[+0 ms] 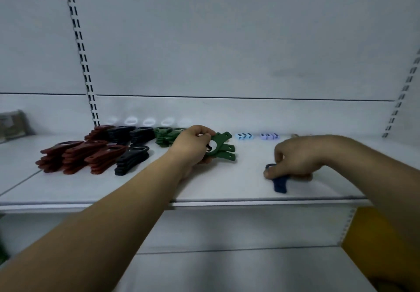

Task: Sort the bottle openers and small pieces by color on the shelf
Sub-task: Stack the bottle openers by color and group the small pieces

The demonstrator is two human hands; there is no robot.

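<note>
— Well, what would you tell them to do with that fan of green openers (223,149)?

— Square them up first. The left hand (193,144) is curled round their ring ends. The handles splay out to the right, three of them showing, with their long axes lying roughly across the shelf (204,185). I'd close the fan, then lay it on the green stack (164,138) just to the left, turned the way that stack lies.

— And the other hand?

— The right hand (293,157) pinches a dark blue opener (280,183) near the front edge, gripping its far end. Its long axis runs front to back, tail toward us. I see no blue pile, so I'd start one on bare shelf, apart from the black stacks (131,160) and red stacks (75,157), and short of the pale blue pieces (244,136) and lilac pieces (269,136) at the back.
</note>
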